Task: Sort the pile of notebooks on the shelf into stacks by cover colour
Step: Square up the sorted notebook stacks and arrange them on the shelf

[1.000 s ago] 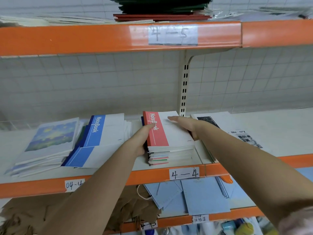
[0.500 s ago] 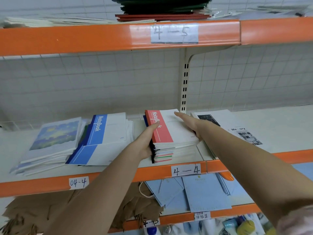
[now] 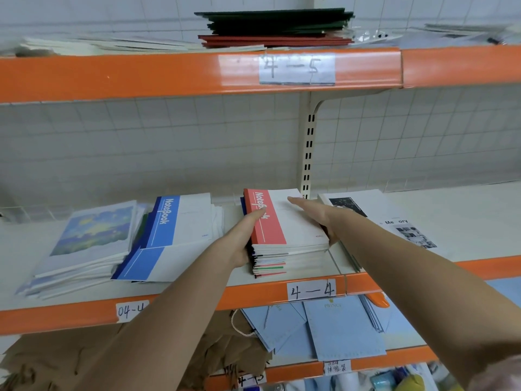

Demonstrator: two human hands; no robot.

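Note:
A stack of notebooks [image 3: 293, 241] topped by a red-and-white cover sits mid-shelf above the "4—4" label. My left hand [image 3: 242, 238] grips its left side, thumb on the red band. My right hand [image 3: 318, 218] lies flat on the top cover, fingers wrapped around the right edge. To the left lies a blue-and-white notebook stack [image 3: 172, 235], and further left a stack with a painted sky cover [image 3: 90, 238]. To the right lie white notebooks with black-and-white photos [image 3: 394, 218].
The orange-edged shelf [image 3: 180, 303] has bare room at the far right. The upper shelf [image 3: 197, 74] holds dark green and red folders [image 3: 276, 26]. Below lie light blue paper bags [image 3: 338, 328] and brown paper bags [image 3: 56, 359].
Both hands have stayed on the red-topped stack and squared it slightly. The view has tilted upward a little, showing more of the upper shelf.

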